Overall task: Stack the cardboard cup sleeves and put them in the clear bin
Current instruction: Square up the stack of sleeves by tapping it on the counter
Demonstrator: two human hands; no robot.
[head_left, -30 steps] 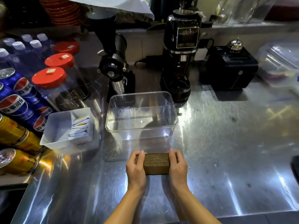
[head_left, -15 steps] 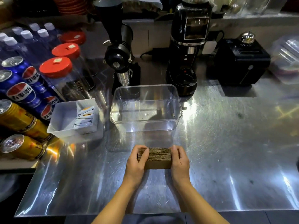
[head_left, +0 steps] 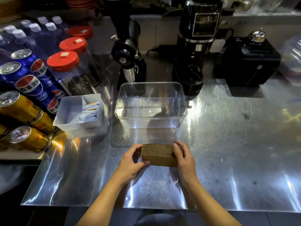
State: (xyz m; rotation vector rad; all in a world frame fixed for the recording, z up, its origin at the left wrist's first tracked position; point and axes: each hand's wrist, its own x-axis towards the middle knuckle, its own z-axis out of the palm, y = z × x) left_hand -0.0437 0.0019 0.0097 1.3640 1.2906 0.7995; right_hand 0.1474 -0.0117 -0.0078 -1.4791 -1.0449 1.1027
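A brown stack of cardboard cup sleeves (head_left: 158,154) sits low over the steel counter, its edges facing up. My left hand (head_left: 131,162) grips its left end, thumb under the near face and fingers curled at the far side. My right hand (head_left: 183,158) presses on its right end. Just beyond the stack stands the clear bin (head_left: 183,115), rectangular, open at the top and with nothing inside.
A white tray (head_left: 65,115) with sachets sits left of the bin. Soda cans (head_left: 29,85) and red-lidded jars (head_left: 65,62) crowd the left side. Two black grinders (head_left: 128,53) (head_left: 195,46) and a black box (head_left: 249,61) line the back. The counter's front edge (head_left: 146,207) runs below my wrists.
The stack stays between both hands. My left hand has loosened its flat press and now hooks its thumb under the near left corner. The view has tilted slightly downward.
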